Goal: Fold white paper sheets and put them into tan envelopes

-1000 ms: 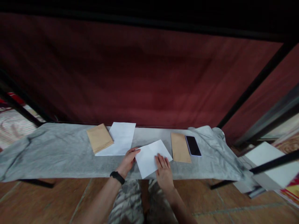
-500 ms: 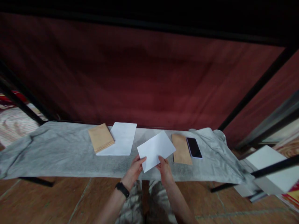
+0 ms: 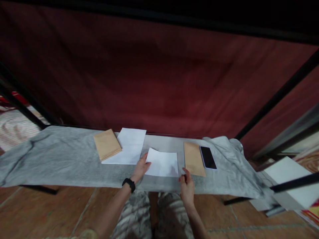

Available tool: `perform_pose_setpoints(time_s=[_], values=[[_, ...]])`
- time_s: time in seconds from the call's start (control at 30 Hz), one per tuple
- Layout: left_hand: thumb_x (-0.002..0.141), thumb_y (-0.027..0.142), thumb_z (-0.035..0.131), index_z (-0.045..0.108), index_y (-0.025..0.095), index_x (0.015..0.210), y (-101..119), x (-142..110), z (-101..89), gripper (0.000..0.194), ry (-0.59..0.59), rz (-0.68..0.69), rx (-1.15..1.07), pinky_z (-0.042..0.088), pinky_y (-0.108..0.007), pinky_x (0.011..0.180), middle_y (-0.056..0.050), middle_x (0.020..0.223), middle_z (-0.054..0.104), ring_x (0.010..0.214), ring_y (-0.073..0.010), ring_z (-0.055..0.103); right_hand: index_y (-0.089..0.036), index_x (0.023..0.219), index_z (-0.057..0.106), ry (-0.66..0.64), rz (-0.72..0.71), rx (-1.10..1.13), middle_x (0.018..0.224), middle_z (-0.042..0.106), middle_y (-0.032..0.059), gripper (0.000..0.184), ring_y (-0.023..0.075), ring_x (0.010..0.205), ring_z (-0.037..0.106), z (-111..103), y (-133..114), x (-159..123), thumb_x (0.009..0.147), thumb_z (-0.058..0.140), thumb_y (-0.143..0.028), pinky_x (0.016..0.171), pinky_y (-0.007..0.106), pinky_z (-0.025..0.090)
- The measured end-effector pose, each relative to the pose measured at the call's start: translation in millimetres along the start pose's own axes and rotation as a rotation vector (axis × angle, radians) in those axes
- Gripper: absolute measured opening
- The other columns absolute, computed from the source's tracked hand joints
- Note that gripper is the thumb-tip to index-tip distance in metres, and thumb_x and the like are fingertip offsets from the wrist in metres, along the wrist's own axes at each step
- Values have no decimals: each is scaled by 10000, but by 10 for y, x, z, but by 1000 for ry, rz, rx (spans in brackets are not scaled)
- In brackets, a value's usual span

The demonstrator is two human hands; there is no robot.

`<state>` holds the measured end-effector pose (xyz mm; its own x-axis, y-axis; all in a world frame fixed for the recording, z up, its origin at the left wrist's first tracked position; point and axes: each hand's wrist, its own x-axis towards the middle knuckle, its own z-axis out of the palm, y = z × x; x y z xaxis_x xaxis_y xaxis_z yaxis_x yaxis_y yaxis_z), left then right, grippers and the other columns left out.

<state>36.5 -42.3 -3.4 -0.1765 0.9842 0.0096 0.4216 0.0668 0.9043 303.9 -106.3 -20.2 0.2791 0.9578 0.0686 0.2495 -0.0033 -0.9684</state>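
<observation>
My left hand (image 3: 141, 167), with a black band on its wrist, grips the left edge of a white sheet of paper (image 3: 163, 165). The sheet's upper left corner lifts slightly; the rest looks nearly level over the grey cloth. My right hand (image 3: 186, 186) is off the paper, fingers loosely bent and apart, holding nothing I can see. Its fingertips are at the lower left corner of a single brown envelope (image 3: 194, 159); whether they touch it I cannot tell. Further left, a stack of brown envelopes (image 3: 107, 144) overlaps larger white paper (image 3: 132, 144).
A dark-screened phone (image 3: 208, 157) lies just right of the single envelope. Grey cloth (image 3: 62, 159) covers the narrow bench. Behind it hangs a dark red panel (image 3: 159, 83) between black bars. A white box (image 3: 292, 179) stands at the far right, beyond a black bar.
The white sheet has been lowered and turned straighter toward the bench. My right hand has let go of it and moved right, to the single envelope's corner. My left hand keeps its hold.
</observation>
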Motion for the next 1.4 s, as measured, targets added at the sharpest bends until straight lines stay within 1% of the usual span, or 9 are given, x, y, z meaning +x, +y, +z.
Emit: perform_pose_setpoints(time_s=[0.1,0.17,0.33,0.47,0.57,0.67,0.8,1.2,1.4], values=[[740,93,567,504,154,1393,-3,-13,23,660,2,39,165,512,-409,995,-97,1151,729,1071,-275,683,-183,1277,612,-95,-191,-131,806,699,19,439,175,719,655,128,-98,78,932,396,-347,699,291,512],[781,98,553,449,144,1443,-20,-32,54,671,11,46,238,512,-418,1001,-114,1165,722,1085,-281,681,-193,1294,613,-163,-350,-243,1077,718,84,429,194,960,679,286,-153,169,948,381,-293,866,323,530],[783,65,548,428,131,1447,-65,-90,119,678,83,107,343,485,-449,1065,-135,1303,642,1202,-277,623,-149,1447,500,-242,-566,-631,1474,528,134,486,219,1364,480,710,-125,360,987,377,-244,1126,382,402],[830,69,505,478,133,1417,9,-219,161,591,143,164,509,527,-452,999,-161,1321,599,1145,-282,641,-201,1493,447,-273,-588,-869,1560,430,104,488,253,1446,375,839,14,393,1019,407,-312,1179,470,295],[916,122,454,495,178,1415,109,-334,312,503,235,281,702,447,-512,1076,-159,1450,501,1309,-310,517,-225,1504,431,-281,-589,-936,1571,407,96,489,261,1454,363,826,95,387,1030,399,-340,1190,480,256],[995,235,413,504,197,1413,165,-369,567,429,86,442,754,392,-480,1139,-122,1515,467,1401,-269,429,-211,1508,423,-302,-606,-969,1586,379,92,489,263,1465,343,797,132,387,1030,367,-297,1196,475,242],[1032,366,357,498,151,1425,131,-287,778,469,-22,427,797,356,-484,1165,-132,1510,490,1426,-257,409,-205,1521,394,-303,-650,-981,1599,356,82,512,239,1474,323,781,155,385,1015,319,-205,1203,462,234],[1015,330,366,356,273,1531,-73,-223,611,520,-19,420,906,201,-499,1230,-25,1595,380,1500,-225,270,-172,1494,443,-341,-499,-923,1548,443,102,502,214,1446,379,903,39,492,1060,213,-280,1201,461,235],[990,251,352,342,300,1535,-74,-222,618,548,-39,393,792,232,-561,1209,-24,1579,407,1492,-250,293,-195,1503,430,-362,-592,-936,1570,406,78,487,240,1467,337,938,-5,588,1055,266,-291,1208,483,209]])
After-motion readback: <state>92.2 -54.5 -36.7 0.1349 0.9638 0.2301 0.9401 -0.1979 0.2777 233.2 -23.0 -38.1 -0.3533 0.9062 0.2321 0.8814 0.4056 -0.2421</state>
